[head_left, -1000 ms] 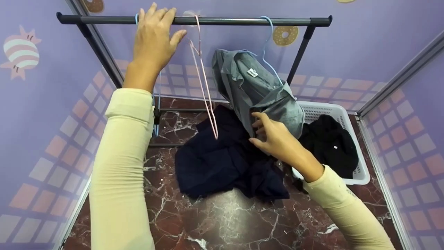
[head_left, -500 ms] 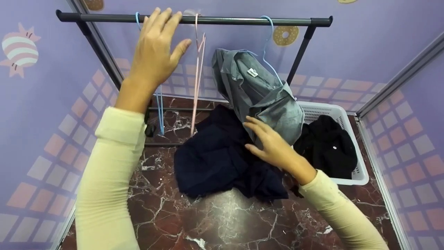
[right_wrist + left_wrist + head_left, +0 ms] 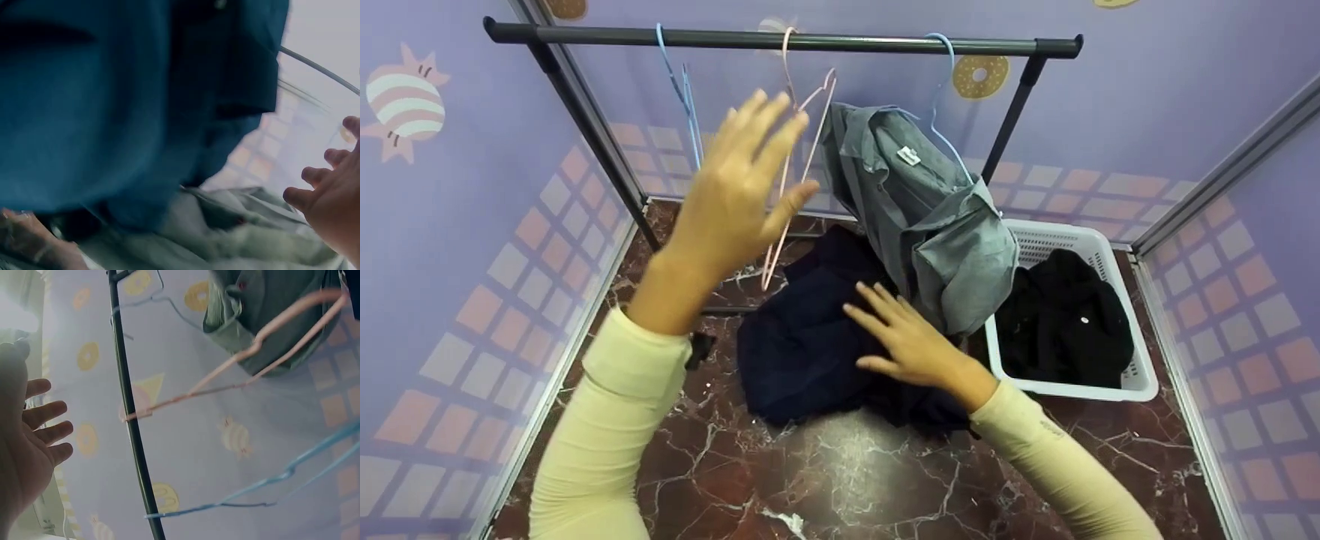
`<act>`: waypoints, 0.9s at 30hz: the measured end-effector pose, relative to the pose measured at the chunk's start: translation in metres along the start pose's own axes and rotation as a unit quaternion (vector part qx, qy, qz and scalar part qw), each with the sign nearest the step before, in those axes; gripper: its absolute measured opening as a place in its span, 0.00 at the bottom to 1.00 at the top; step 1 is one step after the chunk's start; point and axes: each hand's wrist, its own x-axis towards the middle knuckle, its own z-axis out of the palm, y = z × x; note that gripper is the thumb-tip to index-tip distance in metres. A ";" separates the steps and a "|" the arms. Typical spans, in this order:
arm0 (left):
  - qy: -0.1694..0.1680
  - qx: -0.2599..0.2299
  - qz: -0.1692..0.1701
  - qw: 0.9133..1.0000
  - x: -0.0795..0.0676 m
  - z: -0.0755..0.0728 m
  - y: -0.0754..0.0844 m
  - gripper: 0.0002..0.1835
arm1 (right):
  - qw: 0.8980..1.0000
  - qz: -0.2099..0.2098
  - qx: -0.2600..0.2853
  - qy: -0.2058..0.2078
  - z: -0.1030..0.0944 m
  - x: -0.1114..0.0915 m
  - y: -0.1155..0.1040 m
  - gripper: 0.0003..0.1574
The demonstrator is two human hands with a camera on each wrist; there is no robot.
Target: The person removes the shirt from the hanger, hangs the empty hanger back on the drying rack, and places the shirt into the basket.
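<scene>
My left hand (image 3: 739,195), fingers spread and holding nothing, is below the rail, in front of the bare pink hanger (image 3: 826,90). My right hand (image 3: 911,341) has straight fingers over a dark navy garment (image 3: 802,352); whether it touches the cloth I cannot tell. Beside that hand, a grey-green shirt (image 3: 937,217) hangs askew on a blue hanger (image 3: 943,112). Another blue hanger (image 3: 669,67) hangs bare at the left of the rail, partly hidden by my left hand. In the right wrist view the navy garment (image 3: 112,112) looms close to the camera.
A black metal clothes rail (image 3: 855,43) spans the back. At the right, a white plastic basket (image 3: 1144,367) holds a black garment (image 3: 1080,322). Patterned purple walls (image 3: 427,225) close in both sides, above a dark red marbled floor (image 3: 840,495).
My left hand has come down from the rail toward me. My right hand has left the shirt and moved left and lower, over the navy garment. The pink hanger has swung round.
</scene>
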 end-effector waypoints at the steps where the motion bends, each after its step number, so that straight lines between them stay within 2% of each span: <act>1: 0.011 -0.003 0.014 1.000 -0.003 0.003 0.003 0.35 | 1.000 0.000 -0.007 -0.012 0.006 0.000 0.000 0.51; 6: 0.050 -0.028 0.060 0.997 -0.017 0.016 0.014 0.34 | 0.996 -0.004 -0.070 -0.052 0.033 -0.005 0.002 0.48; 10: 0.058 -0.049 0.082 0.994 -0.025 0.029 0.023 0.33 | 0.993 0.000 -0.089 -0.081 0.047 -0.012 0.002 0.49; 18: 0.027 -0.050 0.107 0.993 -0.039 0.056 0.032 0.31 | 0.989 0.011 -0.108 -0.096 0.065 -0.031 0.004 0.50; 27: 0.000 -0.062 0.112 0.992 -0.052 0.086 0.032 0.33 | 0.990 0.043 -0.117 -0.067 0.077 -0.059 0.011 0.59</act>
